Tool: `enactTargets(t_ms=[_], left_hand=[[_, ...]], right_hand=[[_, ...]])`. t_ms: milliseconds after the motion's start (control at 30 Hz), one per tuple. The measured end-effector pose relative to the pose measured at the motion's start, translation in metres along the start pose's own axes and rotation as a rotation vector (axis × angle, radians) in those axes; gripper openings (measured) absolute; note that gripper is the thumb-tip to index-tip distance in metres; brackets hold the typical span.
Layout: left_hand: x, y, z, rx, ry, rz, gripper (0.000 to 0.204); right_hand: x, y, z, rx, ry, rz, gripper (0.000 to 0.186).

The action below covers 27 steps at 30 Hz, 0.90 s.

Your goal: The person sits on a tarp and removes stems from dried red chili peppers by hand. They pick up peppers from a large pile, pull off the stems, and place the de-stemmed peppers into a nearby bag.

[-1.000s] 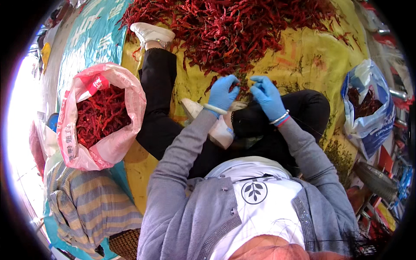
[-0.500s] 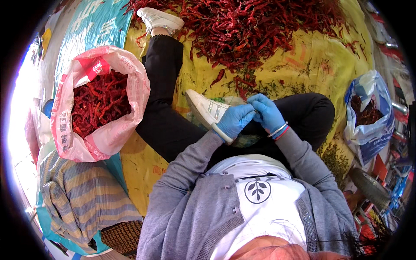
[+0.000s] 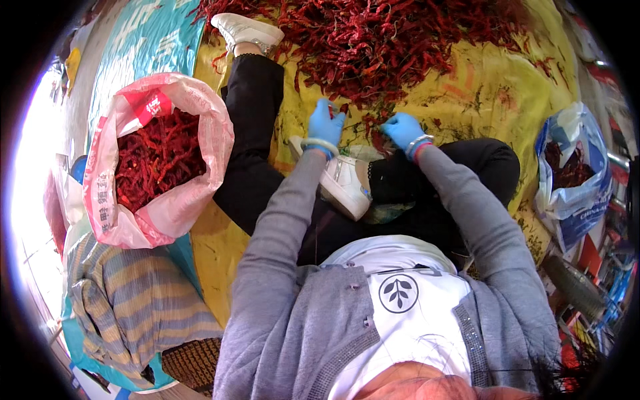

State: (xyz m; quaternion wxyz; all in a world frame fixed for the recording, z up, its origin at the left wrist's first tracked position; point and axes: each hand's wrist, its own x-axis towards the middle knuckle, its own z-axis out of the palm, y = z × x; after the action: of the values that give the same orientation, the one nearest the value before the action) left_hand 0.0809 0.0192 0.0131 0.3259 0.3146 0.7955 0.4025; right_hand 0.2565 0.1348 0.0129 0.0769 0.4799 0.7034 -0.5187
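Note:
Both my hands wear blue gloves and reach out over the yellow sheet, apart from each other. My left hand [image 3: 325, 125] is closed, with a bit of red dried chilli pepper [image 3: 331, 113] showing between its fingers and thumb. To its right, my right hand [image 3: 403, 131] has its fingertips pinched together; what they hold, if anything, is too small to make out. Between and just beyond the hands lie a few loose chillies [image 3: 373, 125] and dark stem scraps. A large heap of red dried chillies [image 3: 373, 50] spreads farther out.
At left stands an open pink-and-white bag [image 3: 217, 127] filled with chillies, beside a striped sack [image 3: 143, 287]. A blue-and-white bag [image 3: 580, 207] with darker dried pieces stands at right, near a small wheel [image 3: 572, 287]. My white shoe [image 3: 347, 190] lies below my hands.
My hands were together above my lap. They have separated and moved outward toward the chilli heap, the left one also leftward. My near shoe has shifted closer to me.

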Motion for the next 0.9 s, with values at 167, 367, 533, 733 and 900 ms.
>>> enactTargets(t_ms=[167,367,533,733,900], left_hand=[[0.024,-0.021,0.013,0.156,-0.044,-0.073,0.030],[-0.008,0.019,-0.016,-1.075,-0.592,-0.345,0.016],[-0.040,0.039,-0.022,-1.213,-0.786,-0.242,0.024],[-0.065,0.068,-0.007,-1.015,-0.693,-0.274,0.031],[-0.077,0.079,0.000,-0.796,-0.793,-0.247,0.025]], right_hand=[[0.023,0.001,0.049,-0.203,0.240,-0.072,0.036],[0.030,0.028,0.031,0.282,0.233,-0.185,0.022],[-0.045,-0.017,-0.027,0.989,-0.301,-0.016,0.010],[-0.097,-0.028,-0.042,1.162,-0.335,-0.138,0.010],[-0.116,-0.033,-0.030,0.792,0.008,-0.323,0.009]])
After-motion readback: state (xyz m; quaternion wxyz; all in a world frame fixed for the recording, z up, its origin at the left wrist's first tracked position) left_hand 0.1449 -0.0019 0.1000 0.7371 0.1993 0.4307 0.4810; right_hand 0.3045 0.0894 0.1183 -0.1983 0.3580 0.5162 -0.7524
